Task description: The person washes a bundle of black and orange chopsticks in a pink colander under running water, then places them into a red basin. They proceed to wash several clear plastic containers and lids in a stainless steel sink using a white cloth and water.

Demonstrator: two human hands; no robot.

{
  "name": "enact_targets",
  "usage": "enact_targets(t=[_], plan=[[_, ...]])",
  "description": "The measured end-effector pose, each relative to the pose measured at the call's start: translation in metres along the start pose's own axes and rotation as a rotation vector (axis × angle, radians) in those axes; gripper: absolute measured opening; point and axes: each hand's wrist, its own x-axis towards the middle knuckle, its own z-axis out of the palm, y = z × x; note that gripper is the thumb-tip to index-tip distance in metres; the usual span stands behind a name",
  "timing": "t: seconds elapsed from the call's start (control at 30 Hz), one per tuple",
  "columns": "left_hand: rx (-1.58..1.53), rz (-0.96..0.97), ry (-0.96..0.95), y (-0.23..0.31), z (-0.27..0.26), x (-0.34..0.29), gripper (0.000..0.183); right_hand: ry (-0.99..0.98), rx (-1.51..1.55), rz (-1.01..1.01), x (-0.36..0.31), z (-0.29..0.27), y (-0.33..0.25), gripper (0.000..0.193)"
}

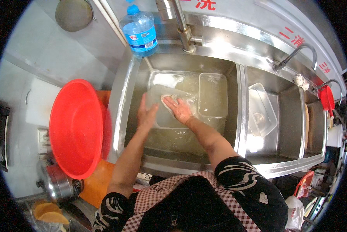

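Observation:
In the left sink basin (135, 139), filled with cloudy water, my left hand (146, 116) grips the left edge of a translucent plastic lid or container (154, 94); I cannot tell which. My right hand (180, 110) presses a pale cloth (164, 101) against its surface, with the fingers stretched over the cloth. Beneath and behind my hands, a larger clear plastic container (152, 77) sits in the water. To the right lies another clear rectangular container (213, 94), partly under water.
A clear container (263, 110) leans in the middle basin (289, 131). A red tub (76, 129) stands left of the sink. A blue-capped bottle (142, 34) is on the back left corner, beside a metal faucet (185, 38). A red ladle (327, 98) is at far right.

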Motion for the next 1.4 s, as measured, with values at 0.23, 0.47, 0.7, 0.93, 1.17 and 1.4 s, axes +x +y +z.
enact_targets(t=[0.23, 0.47, 0.7, 0.93, 1.17, 1.4], plan=[[0.048, 0.058, 0.029, -0.008, -0.004, 0.008, 0.074, -0.142, -0.246, 0.188, -0.017, 0.016, 0.013, 0.049], [0.073, 0.243, 0.03, -0.008, -0.002, 0.0, 0.07, -0.418, -0.256, 0.347, -0.004, 0.024, 0.01, 0.037], [0.257, 0.326, 0.077, 0.009, 0.001, -0.008, 0.071, -0.61, 0.08, 0.468, -0.01, -0.01, -0.021, 0.038], [0.101, 0.202, -0.009, -0.007, -0.008, 0.009, 0.074, -0.269, 0.849, 0.346, 0.028, -0.022, -0.083, 0.031], [0.03, 0.094, -0.042, -0.012, -0.006, -0.001, 0.075, 0.166, 0.199, -0.099, 0.042, -0.006, -0.05, 0.042], [0.154, 0.145, 0.056, -0.012, -0.001, 0.005, 0.069, -0.056, -0.338, 0.038, -0.024, 0.0, 0.002, 0.057]])
